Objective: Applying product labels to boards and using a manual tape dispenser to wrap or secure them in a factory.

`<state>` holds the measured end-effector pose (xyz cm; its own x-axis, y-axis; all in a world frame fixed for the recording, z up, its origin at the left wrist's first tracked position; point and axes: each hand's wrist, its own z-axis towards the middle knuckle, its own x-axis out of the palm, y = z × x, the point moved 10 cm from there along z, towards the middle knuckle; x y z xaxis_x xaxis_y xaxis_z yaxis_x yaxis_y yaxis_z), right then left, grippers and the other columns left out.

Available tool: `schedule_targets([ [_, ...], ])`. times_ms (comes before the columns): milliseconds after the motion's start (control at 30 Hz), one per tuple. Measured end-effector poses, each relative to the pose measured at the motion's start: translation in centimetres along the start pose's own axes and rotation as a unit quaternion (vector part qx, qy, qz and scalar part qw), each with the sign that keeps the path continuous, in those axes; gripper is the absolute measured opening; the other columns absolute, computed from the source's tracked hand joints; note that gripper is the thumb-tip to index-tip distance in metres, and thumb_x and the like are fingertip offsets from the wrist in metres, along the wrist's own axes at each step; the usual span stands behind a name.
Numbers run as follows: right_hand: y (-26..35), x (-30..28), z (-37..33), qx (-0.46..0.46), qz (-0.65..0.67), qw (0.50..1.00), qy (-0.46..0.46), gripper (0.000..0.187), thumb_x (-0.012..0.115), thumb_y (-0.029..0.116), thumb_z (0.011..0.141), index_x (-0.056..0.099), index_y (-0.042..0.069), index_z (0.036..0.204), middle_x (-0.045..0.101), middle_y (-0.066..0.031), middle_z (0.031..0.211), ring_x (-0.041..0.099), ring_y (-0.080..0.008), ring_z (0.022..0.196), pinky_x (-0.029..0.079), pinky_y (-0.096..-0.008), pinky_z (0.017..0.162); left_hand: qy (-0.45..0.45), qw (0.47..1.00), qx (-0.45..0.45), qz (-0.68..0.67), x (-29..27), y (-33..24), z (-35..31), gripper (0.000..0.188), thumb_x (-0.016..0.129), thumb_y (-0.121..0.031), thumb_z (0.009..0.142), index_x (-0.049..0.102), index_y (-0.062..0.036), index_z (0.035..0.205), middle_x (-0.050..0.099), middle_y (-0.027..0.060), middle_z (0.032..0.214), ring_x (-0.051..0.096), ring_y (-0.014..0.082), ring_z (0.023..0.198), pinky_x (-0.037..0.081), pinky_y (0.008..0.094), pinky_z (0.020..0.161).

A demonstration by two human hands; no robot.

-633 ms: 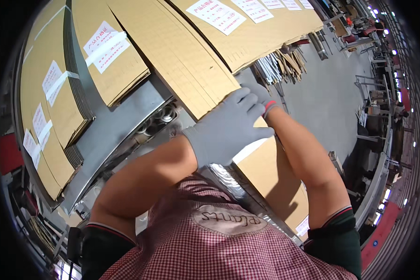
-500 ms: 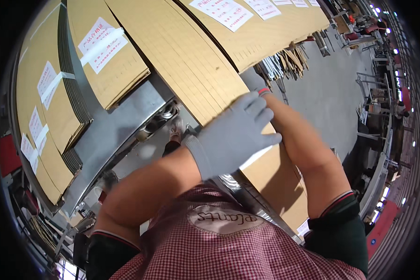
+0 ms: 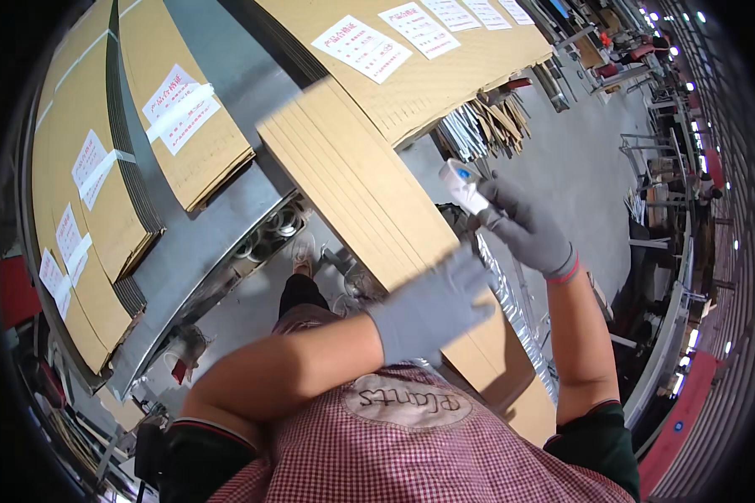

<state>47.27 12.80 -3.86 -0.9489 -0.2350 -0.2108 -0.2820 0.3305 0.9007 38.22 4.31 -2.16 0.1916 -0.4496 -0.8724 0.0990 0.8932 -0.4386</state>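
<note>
A long, narrow stack of brown cardboard [image 3: 361,189] runs from the table's far side toward my waist. My left hand [image 3: 432,310], in a grey glove, lies across it near my body, fingers stretched out and slightly blurred. To the right of the stack, my gloved right hand [image 3: 524,225] grips a roll of whitish tape [image 3: 464,186] with a blue spot at its core. The roll is held up, apart from the cardboard. The underside of the stack is hidden.
On the metal table [image 3: 218,197] at left lie taped cardboard bundles [image 3: 189,142] with white paper labels. A wide labelled cardboard stack [image 3: 432,75] sits at the far right. Beyond it are scrap strips [image 3: 478,130]. Silvery wrapping [image 3: 520,318] runs along the near stack's right side.
The narrow stack has moved nearer me, so its far end now shows. My right hand has come out from behind my left hand and now shows the tape roll. My left hand has moved nearer.
</note>
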Motion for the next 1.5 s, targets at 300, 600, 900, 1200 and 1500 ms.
schedule_targets([
  [300, 10.4, 8.3, -3.6, -0.27, -0.496, 0.823, 0.062, 0.021, 0.063, 0.009, 0.075, 0.06, 0.008, 0.095, 0.061, -0.0095, 0.076, 0.063, -0.0295, 0.078, 0.039, -0.0442, 0.103, -0.061, 0.942, -0.324, -0.056, -8.3, 7.5, -5.7, 0.032, 0.071, -0.036, 0.077, 0.058, -0.0065, 0.073, 0.055, 0.0084, 0.069, 0.057, 0.0271, 0.065, 0.047, 0.0382, 0.062],
  [600, 3.8, -1.8, 7.0, -0.052, -0.538, 0.837, 0.088, 0.017, 0.066, 0.02, 0.083, 0.069, 0.011, 0.096, 0.068, -0.0125, 0.085, 0.066, -0.0269, 0.085, 0.041, -0.0428, 0.092, -0.208, 0.913, -0.331, -0.116, -5.1, 11.6, -18.1, 0.021, 0.064, -0.009, 0.084, 0.06, 0.0004, 0.066, 0.055, 0.0119, 0.058, 0.058, 0.0248, 0.054, 0.044, 0.0347, 0.052],
  [900, -3.9, 3.2, 7.7, 0.084, 0.145, 0.978, -0.124, 0.041, 0.061, 0.016, 0.088, 0.056, -0.003, 0.124, 0.058, -0.0158, 0.124, 0.054, -0.0185, 0.113, 0.045, -0.0347, 0.095, -0.274, 0.446, -0.277, -0.806, 16.6, 19.4, -14.3, 0.04, 0.07, -0.016, 0.083, 0.06, 0.003, 0.117, 0.068, 0.0068, 0.104, 0.065, 0.0169, 0.087, 0.052, 0.0335, 0.082],
  [1200, 6.0, 12.2, 4.1, -0.188, -0.515, 0.82, -0.168, 0.074, 0.071, 0.035, 0.071, 0.046, 0.008, 0.135, 0.04, -0.0243, 0.139, 0.038, -0.0518, 0.12, 0.034, -0.0578, 0.094, -0.243, 0.894, -0.135, -0.351, -6.6, 11.1, -20.8, 0.03, 0.083, -0.021, 0.062, 0.055, -0.0102, 0.056, 0.052, 0.009, 0.06, 0.053, 0.0198, 0.057, 0.035, 0.0299, 0.053],
  [1500, 2.7, 0.7, 3.5, -0.187, -0.181, 0.952, -0.163, 0.036, 0.048, 0.016, 0.095, 0.055, -0.004, 0.124, 0.064, -0.0139, 0.113, 0.059, -0.0237, 0.105, 0.046, -0.0327, 0.092, -0.161, 0.954, -0.155, -0.199, -8.8, 15.2, -5.3, 0.032, 0.063, -0.035, 0.085, 0.069, -0.0036, 0.089, 0.066, 0.0141, 0.099, 0.062, 0.0346, 0.094, 0.048, 0.0438, 0.079],
])
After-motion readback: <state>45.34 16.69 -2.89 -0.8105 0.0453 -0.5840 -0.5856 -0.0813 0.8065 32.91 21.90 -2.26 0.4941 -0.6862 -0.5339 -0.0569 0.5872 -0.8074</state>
